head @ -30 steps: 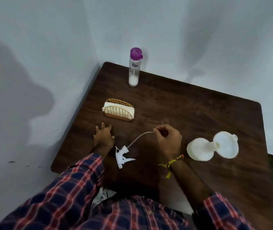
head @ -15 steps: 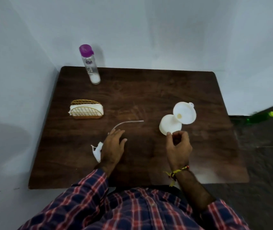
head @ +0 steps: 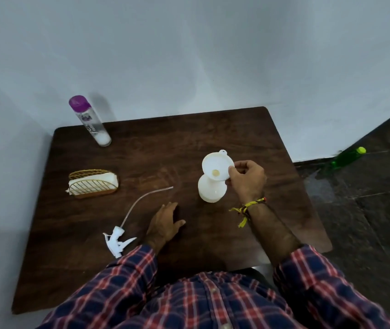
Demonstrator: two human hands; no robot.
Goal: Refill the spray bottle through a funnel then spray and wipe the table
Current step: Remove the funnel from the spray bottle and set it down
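Observation:
A white funnel point(head: 215, 166) sits in the neck of a white spray bottle body point(head: 211, 192) standing right of centre on the dark wooden table point(head: 272, 210). My right hand point(head: 247, 180) pinches the funnel's right rim. The white trigger sprayer head point(head: 117, 241) with its long dip tube point(head: 141, 203) lies loose near the front left. My left hand point(head: 165, 224) rests flat on the table beside it, holding nothing. A clear bottle with a purple cap point(head: 89, 121) stands at the back left corner.
A gold wire holder with white napkins point(head: 93, 184) lies at the left. White walls close in at the left and back. A green bottle point(head: 347, 157) lies on the dark floor to the right of the table.
My right hand moved from the dip tube over to the funnel and took hold of its rim. My left hand came off the sprayer head and lies to its right. The camera swung right.

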